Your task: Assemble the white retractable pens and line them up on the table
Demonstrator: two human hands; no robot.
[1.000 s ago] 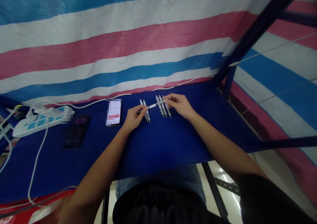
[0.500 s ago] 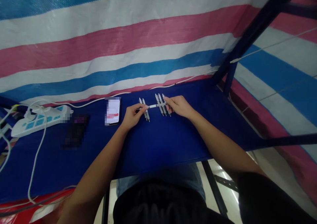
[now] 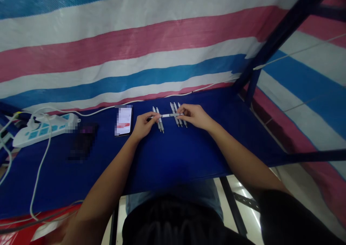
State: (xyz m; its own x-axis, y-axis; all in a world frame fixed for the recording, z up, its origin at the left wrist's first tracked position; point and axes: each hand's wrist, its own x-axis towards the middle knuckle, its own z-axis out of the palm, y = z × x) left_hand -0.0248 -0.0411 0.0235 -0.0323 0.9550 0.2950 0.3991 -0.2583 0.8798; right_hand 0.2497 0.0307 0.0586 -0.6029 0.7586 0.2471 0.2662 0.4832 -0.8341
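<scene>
A white and grey pen (image 3: pixel 168 115) is held crosswise above the blue table (image 3: pixel 173 151). My left hand (image 3: pixel 144 125) pinches its left end between thumb and fingers. At its other end, my right hand (image 3: pixel 195 116) has its fingers closed round the grey part. Below the left end lie two pens (image 3: pixel 161 124), side by side and pointing away from me. Three more pens (image 3: pixel 178 120) lie parallel beneath the right end, partly covered by the held pen and my right fingers.
A phone (image 3: pixel 124 120) with a lit screen lies left of my left hand. Farther left are a dark blurred object (image 3: pixel 83 140) and a white power strip (image 3: pixel 40 130) with cables. Striped sheeting (image 3: pixel 135 46) hangs behind the table, and a blue frame post (image 3: pixel 270 46) stands right.
My right fingers have shifted slightly on the pen's right end, where a tip now shows. The pen stays between both hands, and the rest of the scene has barely moved.
</scene>
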